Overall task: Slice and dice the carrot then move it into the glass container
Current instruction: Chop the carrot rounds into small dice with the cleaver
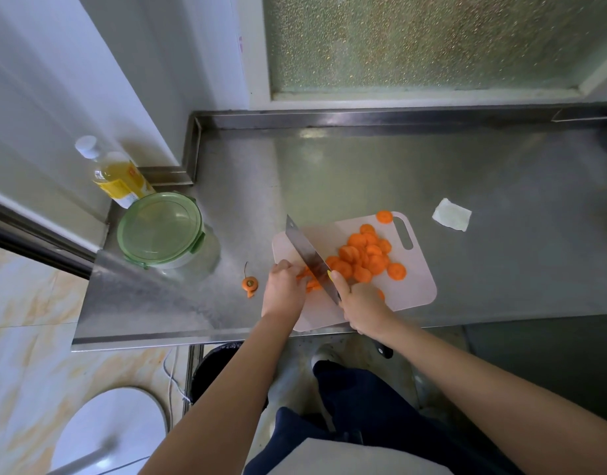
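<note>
**Carrot under the cleaver on the board, container off to the left**

Grips the cleaver (307,255) with the right hand (362,305): fingers wrapped round the dark handle, forefinger laid forward along the back of the blade, butt of the handle poking out below the wrist. Sets the blade at a slant across the left half of the cutting board (417,289), edge down among the carrot. Pins a small cluster of carrot pieces (310,284) against the left face of the blade with the left hand (283,289), fingertips curled down over them, knuckles up. Partly hidden by fingers and steel, so the shape of these cuts cannot be told.

Right of the blade, on the same board: a loose heap of overlapping carrot rounds (363,255), plus a single slice (384,217) at the far edge beside the board's handle slot. Pale pink board flat on the steel tabletop (363,166), near corner at the front edge.

Just left of the board, on bare steel: the cut-off carrot top (250,283) with its thin stem. Farther left, well apart from the board: the round glass container (188,264) with a green lid (159,228) on top. Close behind it, a bottle (113,173) of yellow liquid with a white cap. Right of the board, a folded scrap of white paper (451,219). Beyond the tabletop, a frosted window pane (432,39). Below the front edge, a dark bin (216,368) on the tiled floor (31,303).
</note>
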`<state>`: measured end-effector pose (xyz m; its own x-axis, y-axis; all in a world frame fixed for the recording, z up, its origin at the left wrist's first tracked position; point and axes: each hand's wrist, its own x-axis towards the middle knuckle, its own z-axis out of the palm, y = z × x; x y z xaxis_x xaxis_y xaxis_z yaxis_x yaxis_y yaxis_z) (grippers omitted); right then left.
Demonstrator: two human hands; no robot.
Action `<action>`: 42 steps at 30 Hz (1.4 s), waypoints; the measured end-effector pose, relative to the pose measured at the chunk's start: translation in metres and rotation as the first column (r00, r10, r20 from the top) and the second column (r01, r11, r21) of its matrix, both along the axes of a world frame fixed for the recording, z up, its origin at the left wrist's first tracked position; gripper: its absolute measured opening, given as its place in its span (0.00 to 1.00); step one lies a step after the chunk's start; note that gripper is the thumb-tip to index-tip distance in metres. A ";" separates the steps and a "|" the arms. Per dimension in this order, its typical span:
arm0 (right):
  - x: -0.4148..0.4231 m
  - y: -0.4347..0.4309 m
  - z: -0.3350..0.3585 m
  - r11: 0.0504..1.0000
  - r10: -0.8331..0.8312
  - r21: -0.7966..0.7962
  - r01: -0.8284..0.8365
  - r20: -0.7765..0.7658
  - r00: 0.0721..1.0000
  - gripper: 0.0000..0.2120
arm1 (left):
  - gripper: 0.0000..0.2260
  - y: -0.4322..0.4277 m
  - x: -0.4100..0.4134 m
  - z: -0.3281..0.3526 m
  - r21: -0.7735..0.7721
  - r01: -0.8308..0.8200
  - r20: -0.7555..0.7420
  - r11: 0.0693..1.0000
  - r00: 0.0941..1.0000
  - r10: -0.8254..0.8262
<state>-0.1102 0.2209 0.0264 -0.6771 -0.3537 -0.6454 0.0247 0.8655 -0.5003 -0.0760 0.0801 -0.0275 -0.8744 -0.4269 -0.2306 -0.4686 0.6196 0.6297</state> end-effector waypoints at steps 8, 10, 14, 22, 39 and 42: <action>-0.001 -0.011 0.013 0.992 0.012 0.125 -0.001 -0.083 0.997 0.25 | 0.08 0.003 0.002 -0.004 0.025 -0.039 -0.047 0.999 0.998 0.040; -0.003 -0.009 0.008 0.979 0.097 0.191 -0.074 -0.114 0.989 0.29 | 0.08 0.003 0.003 -0.004 0.042 -0.056 -0.067 0.998 0.996 0.059; -0.004 -0.012 0.006 0.985 0.027 0.172 -0.016 -0.061 0.998 0.32 | 0.08 0.003 0.002 -0.004 0.053 -0.071 -0.068 0.996 0.995 0.074; 0.013 -0.014 -0.014 0.995 -0.088 0.028 0.093 -0.138 0.987 0.27 | 0.06 -0.001 0.000 -0.002 0.078 -0.072 -0.048 0.994 0.996 0.076; 0.000 -0.007 0.004 0.987 -0.162 -0.041 0.159 -0.114 0.980 0.29 | 0.08 -0.002 0.004 0.008 0.043 -0.065 -0.029 0.997 0.997 0.066; 0.000 -0.006 0.005 0.985 -0.165 -0.073 0.157 -0.112 0.980 0.31 | 0.08 -0.002 0.005 0.008 0.031 -0.060 -0.036 0.998 0.997 0.062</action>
<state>-0.1100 0.2147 0.0318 -0.7979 -0.2715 -0.5382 0.0992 0.8215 -0.5615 -0.0712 0.0780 -0.0195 -0.8552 -0.4730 -0.2121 -0.4808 0.5710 0.6654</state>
